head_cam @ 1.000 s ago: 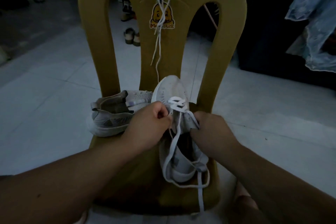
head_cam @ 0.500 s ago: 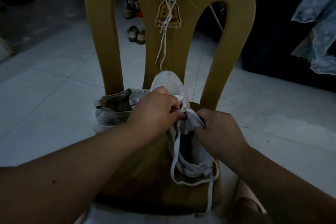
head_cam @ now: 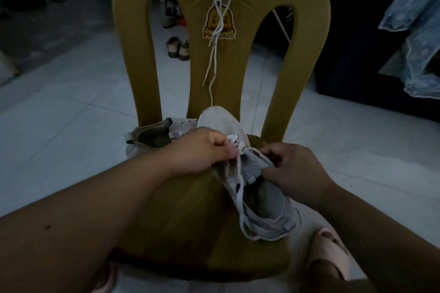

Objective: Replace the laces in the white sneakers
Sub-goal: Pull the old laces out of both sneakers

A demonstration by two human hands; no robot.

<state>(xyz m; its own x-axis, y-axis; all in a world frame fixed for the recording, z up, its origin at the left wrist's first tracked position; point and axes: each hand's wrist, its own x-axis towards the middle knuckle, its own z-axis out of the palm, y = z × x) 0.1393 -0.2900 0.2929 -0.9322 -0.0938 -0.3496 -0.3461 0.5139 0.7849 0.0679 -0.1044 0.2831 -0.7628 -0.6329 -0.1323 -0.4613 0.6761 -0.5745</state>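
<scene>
A white sneaker (head_cam: 223,123) lies toe-away on the seat of a yellow plastic chair (head_cam: 181,233). A white lace (head_cam: 240,197) crosses its lowest eyelets and trails loose past the heel. My left hand (head_cam: 202,150) pinches the lace at the sneaker's left eyelet row. My right hand (head_cam: 292,169) grips the right eyelet flap and the lace there. The second white sneaker (head_cam: 152,135) rests on its side at the seat's back left, partly hidden behind my left hand. Thin old laces (head_cam: 215,31) hang down the chair's backrest.
The chair back (head_cam: 307,31) rises just behind the shoes. Sandals (head_cam: 178,47) and other shoes sit on the tiled floor beyond it. A denim garment (head_cam: 414,38) hangs at the right. My foot in a pink slipper (head_cam: 333,252) is at the lower right.
My left hand slid right over the laced eyelets, covering the crossed lace. My right hand shifted up on the right flap. The camera moved closer.
</scene>
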